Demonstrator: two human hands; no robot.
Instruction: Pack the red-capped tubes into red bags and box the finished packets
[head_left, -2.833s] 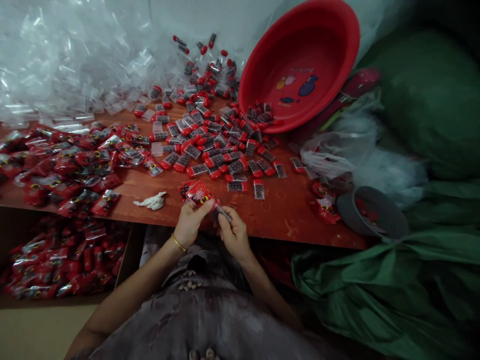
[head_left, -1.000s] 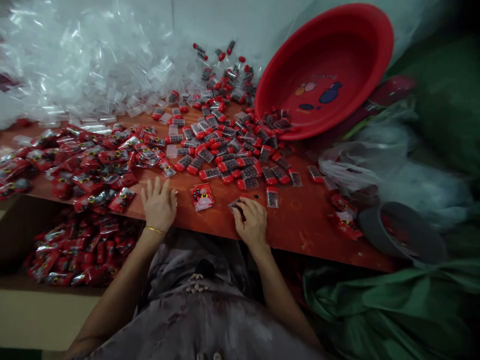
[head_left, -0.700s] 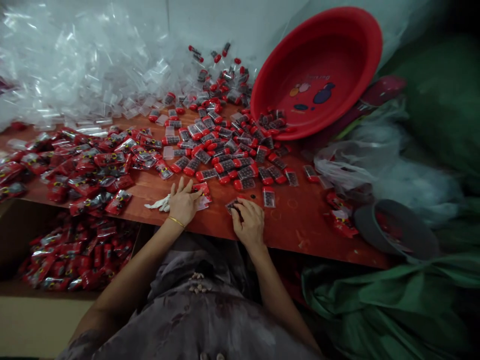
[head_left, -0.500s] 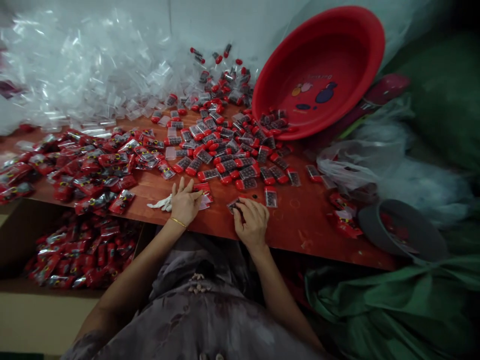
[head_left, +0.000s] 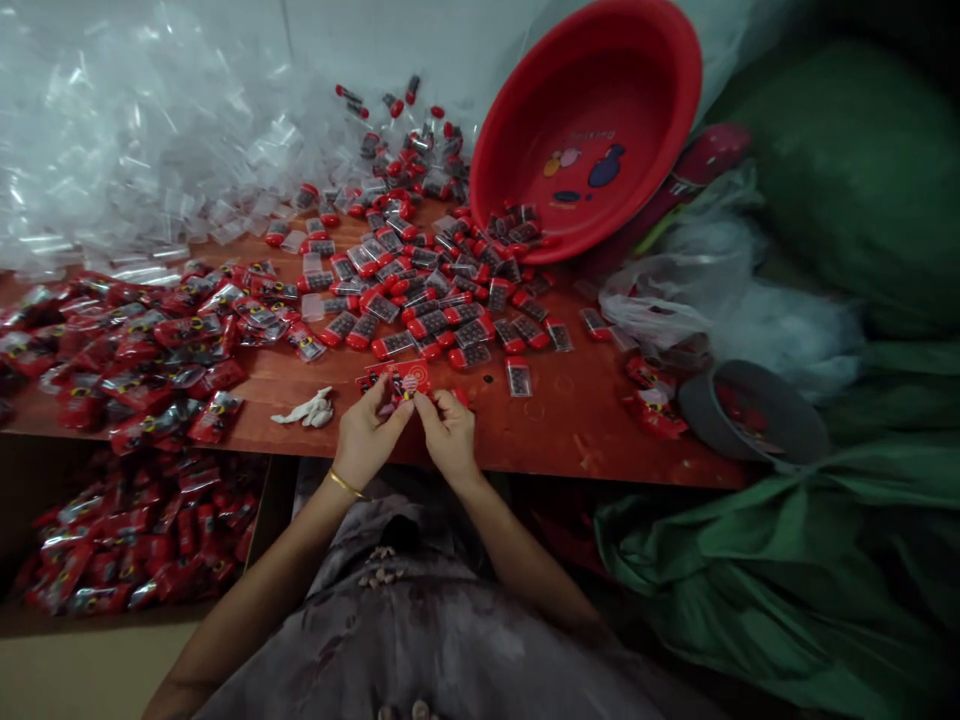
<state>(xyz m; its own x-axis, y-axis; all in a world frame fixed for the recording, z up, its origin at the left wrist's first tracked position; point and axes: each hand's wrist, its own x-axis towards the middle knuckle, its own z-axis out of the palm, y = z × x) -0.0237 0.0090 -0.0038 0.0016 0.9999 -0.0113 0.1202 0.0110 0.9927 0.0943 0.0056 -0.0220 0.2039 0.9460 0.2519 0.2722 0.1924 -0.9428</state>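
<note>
Red printed plastic marks the small packet (head_left: 405, 380) that both hands pinch at the near edge of the bench (head_left: 570, 420), close to the person's body. In the head view, the only one, the left hand (head_left: 367, 440) grips the packet's left side between thumb and fingertips, and the right hand (head_left: 450, 435) closes thumb and fingers on its lower right corner. Whether a capped box is between the right fingers too is hidden by the hand. Holding it just above the bench edge keeps it within easy reach of both hands.

A white scrap (head_left: 306, 408) lies on the bench just left of the left hand. Red-capped clear boxes (head_left: 420, 290) spread across the middle of the bench, spilling from a tilted red basin (head_left: 592, 130) at the far right corner. Finished red packets (head_left: 142, 345) heap along the left side, and more fill a carton (head_left: 135, 530) below the near left edge. Clear empty sleeves (head_left: 135, 150) pile at the far left corner. A grey cap (head_left: 750, 410) sits at the right edge, beside green cloth (head_left: 787, 560).
</note>
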